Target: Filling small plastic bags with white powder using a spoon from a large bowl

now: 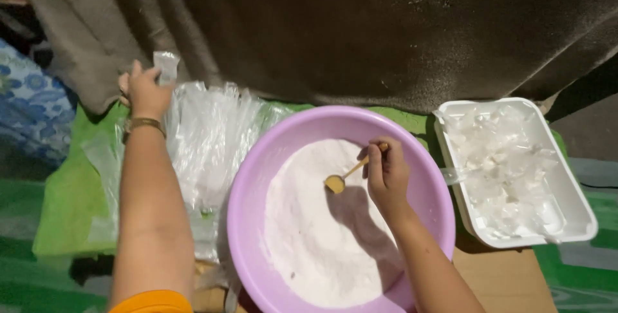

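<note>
A dark brown cloth (386,29) hung behind the work area; a green mat (64,203) lay beneath a pile of clear plastic bags (212,132). The left hand (143,91), a gold bracelet (143,123) at its wrist, pinched a small clear bag (167,66) above that pile. The right hand (386,171) closed its fingers on a small gold spoon (344,176) over white powder (315,223) filling the purple basin (248,197). The white tray (573,184), at right, held filled clear packets (502,171).
</note>
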